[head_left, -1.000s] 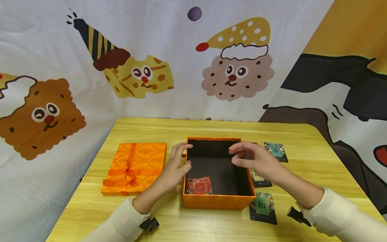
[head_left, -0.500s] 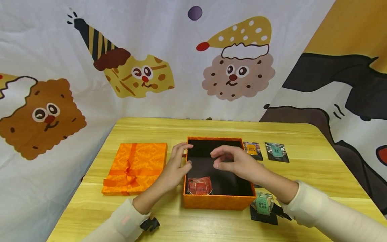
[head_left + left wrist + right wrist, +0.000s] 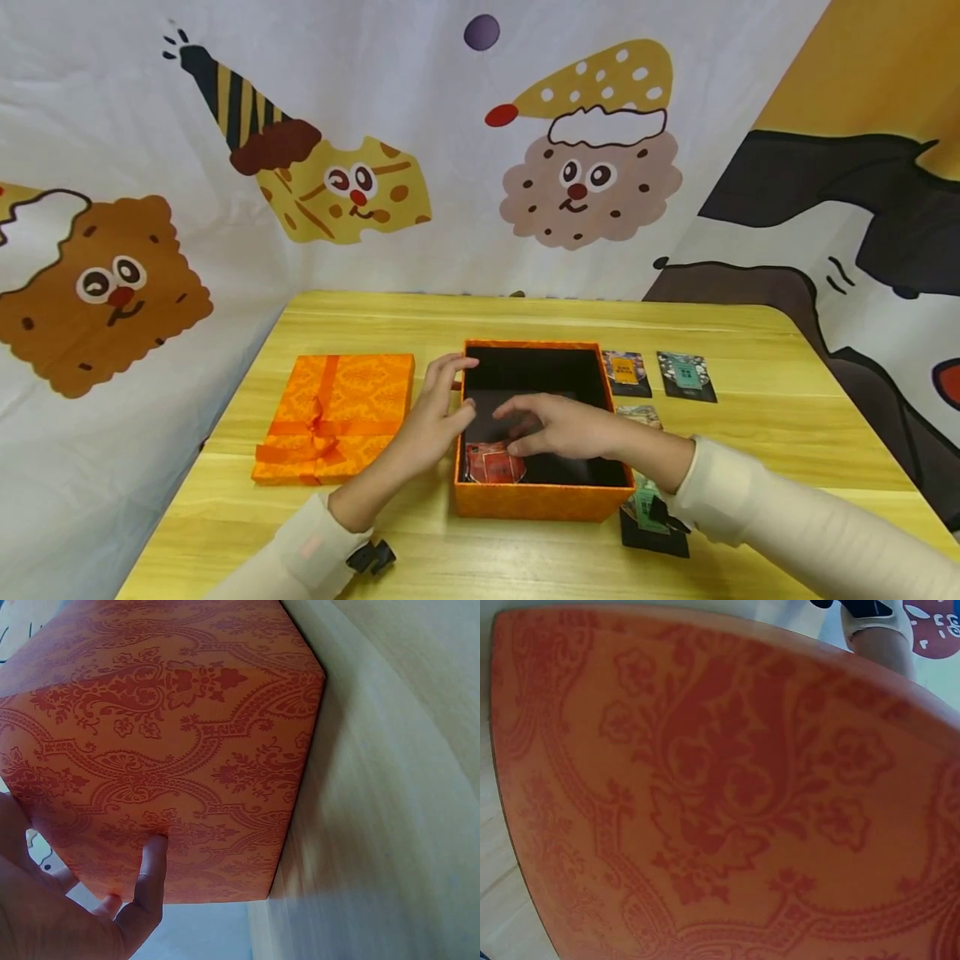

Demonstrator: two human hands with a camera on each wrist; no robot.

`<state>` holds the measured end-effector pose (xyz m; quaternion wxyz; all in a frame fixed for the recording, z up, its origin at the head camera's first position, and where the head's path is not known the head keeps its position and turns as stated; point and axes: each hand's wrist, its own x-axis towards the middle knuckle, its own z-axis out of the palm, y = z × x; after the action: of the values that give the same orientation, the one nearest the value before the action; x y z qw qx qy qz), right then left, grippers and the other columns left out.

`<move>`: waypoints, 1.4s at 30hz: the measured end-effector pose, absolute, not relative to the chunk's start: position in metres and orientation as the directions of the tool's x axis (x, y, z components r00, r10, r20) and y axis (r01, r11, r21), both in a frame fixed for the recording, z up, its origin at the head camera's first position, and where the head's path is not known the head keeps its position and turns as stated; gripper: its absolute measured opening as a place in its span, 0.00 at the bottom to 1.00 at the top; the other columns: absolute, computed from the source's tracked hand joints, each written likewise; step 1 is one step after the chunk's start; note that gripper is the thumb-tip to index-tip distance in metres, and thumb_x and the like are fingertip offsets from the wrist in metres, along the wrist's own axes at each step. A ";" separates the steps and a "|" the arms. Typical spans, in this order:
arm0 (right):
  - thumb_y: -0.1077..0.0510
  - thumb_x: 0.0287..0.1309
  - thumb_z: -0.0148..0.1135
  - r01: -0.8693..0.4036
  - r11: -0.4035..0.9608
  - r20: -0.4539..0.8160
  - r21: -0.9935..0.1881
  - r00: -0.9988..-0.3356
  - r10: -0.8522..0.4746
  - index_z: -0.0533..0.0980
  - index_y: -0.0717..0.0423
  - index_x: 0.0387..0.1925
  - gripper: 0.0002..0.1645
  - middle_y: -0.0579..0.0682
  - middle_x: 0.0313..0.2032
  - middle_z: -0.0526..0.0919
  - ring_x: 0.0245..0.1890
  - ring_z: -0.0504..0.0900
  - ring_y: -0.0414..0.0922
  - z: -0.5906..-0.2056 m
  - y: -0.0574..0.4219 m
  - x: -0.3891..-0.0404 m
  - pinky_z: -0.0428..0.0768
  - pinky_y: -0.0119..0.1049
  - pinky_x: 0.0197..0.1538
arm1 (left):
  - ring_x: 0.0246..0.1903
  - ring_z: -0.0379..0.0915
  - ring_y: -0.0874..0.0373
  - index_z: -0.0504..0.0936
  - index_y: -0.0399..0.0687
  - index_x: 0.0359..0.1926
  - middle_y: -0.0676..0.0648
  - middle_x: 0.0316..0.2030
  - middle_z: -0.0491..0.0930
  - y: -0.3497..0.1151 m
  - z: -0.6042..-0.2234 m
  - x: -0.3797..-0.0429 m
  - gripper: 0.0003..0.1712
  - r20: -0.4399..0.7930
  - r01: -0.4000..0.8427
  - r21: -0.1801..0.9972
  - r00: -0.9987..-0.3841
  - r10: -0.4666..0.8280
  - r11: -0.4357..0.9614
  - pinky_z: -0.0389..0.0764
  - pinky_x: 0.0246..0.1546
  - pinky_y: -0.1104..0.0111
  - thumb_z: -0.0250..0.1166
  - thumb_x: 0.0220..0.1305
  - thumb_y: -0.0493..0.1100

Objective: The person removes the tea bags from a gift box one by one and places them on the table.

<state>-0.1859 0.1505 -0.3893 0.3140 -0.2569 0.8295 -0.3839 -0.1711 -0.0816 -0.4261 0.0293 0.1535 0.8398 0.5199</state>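
Observation:
The open orange box [image 3: 532, 502] with a dark inside stands mid-table. My left hand [image 3: 435, 421] grips its left wall: thumb and forefinger reach over the rim, and in the left wrist view a finger [image 3: 153, 862] presses the patterned outer side. Inside the box, my right hand [image 3: 558, 425] hovers over the front part, thumb and fingers spread apart. A red packet [image 3: 487, 467] lies in the front left corner, the right thumb at its edge; contact is unclear. The box's outer wall [image 3: 727, 772] fills the right wrist view and hides the right hand there.
An orange lid [image 3: 360, 392] with a ribbon bow lies left of the box. To the right are a packet with an orange label [image 3: 626, 373], one with a teal label [image 3: 686, 377], a partly covered one [image 3: 641, 414] and a green-labelled one [image 3: 648, 533].
My right hand has moved left from above the box's right wall and lowered inside toward the red packet. The left hand stays on the left wall.

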 end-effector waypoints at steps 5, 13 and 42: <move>0.52 0.71 0.63 -0.295 0.693 -0.448 -0.657 -0.587 -0.674 0.69 0.58 0.72 0.33 0.58 0.70 0.71 0.71 0.69 0.57 -0.388 0.146 -0.181 0.68 0.58 0.70 | 0.41 0.80 0.49 0.64 0.53 0.74 0.44 0.78 0.49 -0.082 -0.425 -0.171 0.33 0.104 0.225 0.884 -0.949 0.297 0.410 0.69 0.32 0.62 0.58 0.70 0.39; 0.55 0.76 0.55 -0.497 0.701 -0.541 -0.511 -0.447 -0.712 0.71 0.44 0.73 0.26 0.66 0.78 0.54 0.79 0.51 0.60 -0.392 0.139 -0.177 0.59 0.59 0.75 | 0.66 0.65 0.42 0.64 0.54 0.74 0.48 0.78 0.50 -0.083 -0.426 -0.170 0.32 0.098 0.216 0.889 -0.951 0.293 0.405 0.70 0.61 0.45 0.58 0.70 0.40; 0.67 0.59 0.71 -0.533 0.605 -0.142 -0.592 -0.669 -0.729 0.74 0.52 0.37 0.13 0.40 0.20 0.69 0.21 0.65 0.35 -0.398 0.135 -0.184 0.67 0.31 0.30 | 0.61 0.65 0.44 0.65 0.55 0.73 0.44 0.77 0.51 -0.082 -0.427 -0.171 0.33 0.118 0.232 0.887 -0.950 0.290 0.399 0.74 0.34 0.63 0.59 0.69 0.36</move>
<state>-0.1844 0.1353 -0.3984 0.1885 -0.3602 0.8757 -0.2605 -0.1707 -0.0823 -0.4266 0.0276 0.1561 0.8358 0.5256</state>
